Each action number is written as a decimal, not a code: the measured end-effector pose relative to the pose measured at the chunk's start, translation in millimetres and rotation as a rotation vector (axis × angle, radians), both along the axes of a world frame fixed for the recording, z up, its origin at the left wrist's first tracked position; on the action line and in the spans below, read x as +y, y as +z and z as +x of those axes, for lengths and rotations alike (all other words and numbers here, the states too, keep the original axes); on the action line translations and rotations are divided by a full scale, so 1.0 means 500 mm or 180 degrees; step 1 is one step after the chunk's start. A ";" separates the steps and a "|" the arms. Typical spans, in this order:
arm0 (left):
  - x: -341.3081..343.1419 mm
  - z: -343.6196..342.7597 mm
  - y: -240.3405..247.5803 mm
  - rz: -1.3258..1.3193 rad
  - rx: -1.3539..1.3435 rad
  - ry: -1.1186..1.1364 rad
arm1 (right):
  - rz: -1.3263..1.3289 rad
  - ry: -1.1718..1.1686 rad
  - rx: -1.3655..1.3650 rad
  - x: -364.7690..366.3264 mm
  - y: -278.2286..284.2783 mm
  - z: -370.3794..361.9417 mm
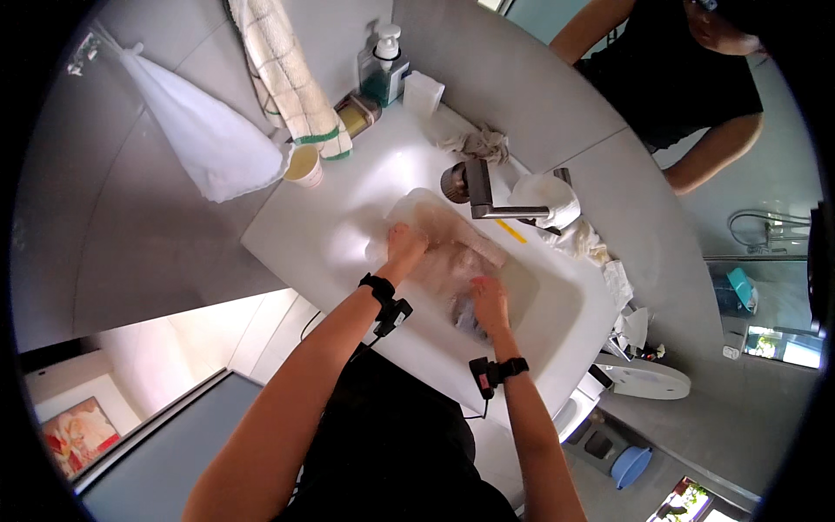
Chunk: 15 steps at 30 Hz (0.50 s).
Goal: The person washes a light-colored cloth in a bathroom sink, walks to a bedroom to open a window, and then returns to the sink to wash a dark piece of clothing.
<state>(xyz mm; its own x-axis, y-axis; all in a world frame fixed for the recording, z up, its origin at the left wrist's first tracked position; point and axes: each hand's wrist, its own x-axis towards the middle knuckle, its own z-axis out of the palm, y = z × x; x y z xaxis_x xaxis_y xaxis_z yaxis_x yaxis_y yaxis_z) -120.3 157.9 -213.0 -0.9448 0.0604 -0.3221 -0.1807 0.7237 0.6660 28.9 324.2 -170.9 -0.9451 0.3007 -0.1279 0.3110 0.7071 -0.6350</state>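
A white washbasin (pixel 565 304) holds cloudy water with a wet pinkish-beige cloth (pixel 474 244) lying in it. My left hand (pixel 406 246) is at the basin's left side, fingers curled in at the water and closed on the cloth; the fingertips are partly hidden. Farther right and nearer to me, my right hand (pixel 490 306) grips a bunched part of the cloth at the water's surface. Below its fingers, a greyish patch of wet fabric (pixel 470 320) shows. Both wrists wear black straps with small devices.
A dark metal faucet (pixel 480 196) reaches over the basin's far side. Around the rim stand a soap pump bottle (pixel 383 70), a paper cup (pixel 304 165), a crumpled cloth (pixel 478 143) and a yellow stick (pixel 511 230). A checked towel (pixel 287 78) hangs at the left.
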 end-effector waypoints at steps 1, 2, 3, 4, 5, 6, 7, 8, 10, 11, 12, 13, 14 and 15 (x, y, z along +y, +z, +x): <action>0.026 0.000 -0.001 0.0031 -0.0167 0.0024 | -0.0401 -0.0019 0.0098 0.014 -0.040 0.018; 0.045 0.003 0.006 0.0083 -0.0155 -0.0049 | -0.0811 -0.0035 0.0192 0.023 -0.060 0.033; 0.035 0.004 0.017 0.0279 -0.0348 -0.0217 | -0.0797 -0.0034 0.0202 0.005 -0.040 0.030; 0.025 0.005 0.027 0.0479 -0.0544 -0.0396 | -0.0555 0.0143 0.0044 -0.009 -0.017 0.033; 0.013 0.006 0.046 0.0685 -0.0736 -0.0575 | -0.0304 0.0321 -0.0114 -0.021 0.014 0.034; 0.011 0.006 0.057 0.0900 -0.0923 -0.0780 | -0.0263 0.0292 -0.0100 -0.021 0.029 0.039; 0.010 0.004 0.068 0.1107 -0.1114 -0.0987 | -0.0400 0.0030 -0.0295 -0.021 0.044 0.045; -0.001 -0.006 0.047 0.1124 -0.1076 -0.0972 | -0.0553 -0.0178 -0.0471 -0.026 0.062 0.042; -0.016 -0.017 -0.013 0.1720 -0.1936 -0.0848 | -0.0697 -0.0264 -0.0536 -0.030 0.094 0.041; -0.010 -0.014 -0.016 0.1900 -0.2238 -0.0822 | -0.0848 -0.0423 -0.0624 -0.024 0.099 0.044; 0.028 0.020 0.032 0.2106 -0.1693 -0.0216 | -0.0855 -0.0514 -0.0620 -0.001 0.081 0.057; 0.046 0.042 0.083 0.2279 -0.1103 0.0413 | -0.0885 -0.0695 -0.0728 0.021 0.054 0.067; 0.047 0.046 0.114 0.2245 -0.1092 0.0389 | -0.0924 -0.0842 -0.0836 0.027 0.037 0.070; 0.045 0.049 0.138 0.2415 -0.0782 0.0423 | -0.0967 -0.0844 -0.0830 0.024 0.036 0.063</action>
<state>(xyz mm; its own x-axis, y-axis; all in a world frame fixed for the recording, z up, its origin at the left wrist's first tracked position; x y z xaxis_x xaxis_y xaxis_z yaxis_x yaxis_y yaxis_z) -96.0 180.2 -143.8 -0.8669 0.2382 -0.4378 -0.4386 0.0526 0.8971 60.5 336.5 -152.9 -0.7656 0.4393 -0.4699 0.6319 0.3766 -0.6775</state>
